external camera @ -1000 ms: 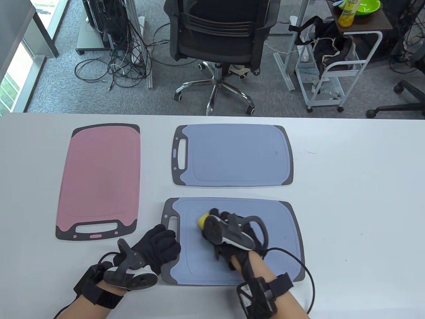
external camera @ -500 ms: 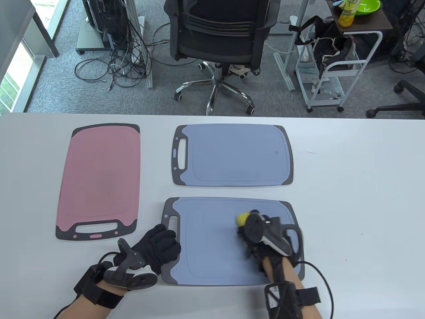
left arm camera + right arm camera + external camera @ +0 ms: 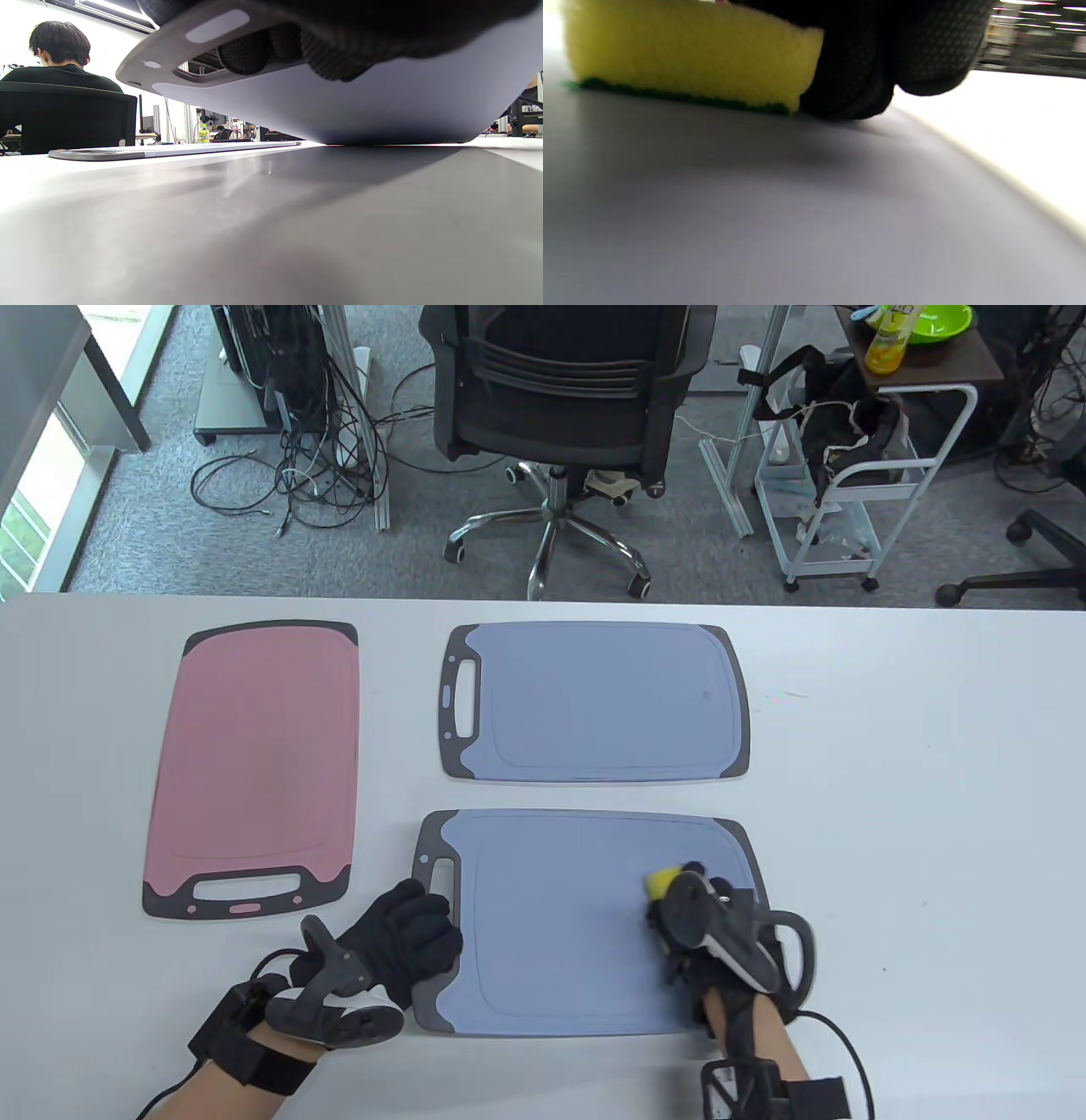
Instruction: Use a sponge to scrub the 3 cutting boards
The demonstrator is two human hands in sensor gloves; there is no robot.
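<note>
Pink cutting board [image 3: 254,763] sits furthest left on the white table [image 3: 916,780], handle end toward the person, with nothing on it. Next over, the left hand [image 3: 399,937] rests on the handle corner of the near blue cutting board [image 3: 560,933]. From above the fingers look fairly flat, pinning it down, though the left wrist view shows fingertips [image 3: 246,53] poking through the handle slot with that edge seeming to ride a bit off the table, so I honestly can't say if it's pressing or gripping. Behind it, well apart, lies the far blue cutting board [image 3: 594,700], also bare. Over on the right side of the near board, the right hand [image 3: 713,933] is clenched round the yellow sponge [image 3: 660,882], and the right wrist view shows its green scouring face [image 3: 683,98] flat against the board. Looks to me like the scrub of the first board is mid-way, with the other two not yet visibly touched. Doing this bit well, imo: keep the green side flat so it doesn't tip onto an edge, overlap the strokes right out to the dark rim and the groove, and lean on that left corner so the board doesn't skate or flex. Easy to run the sponge off the right edge here, so ease up near it.
</note>
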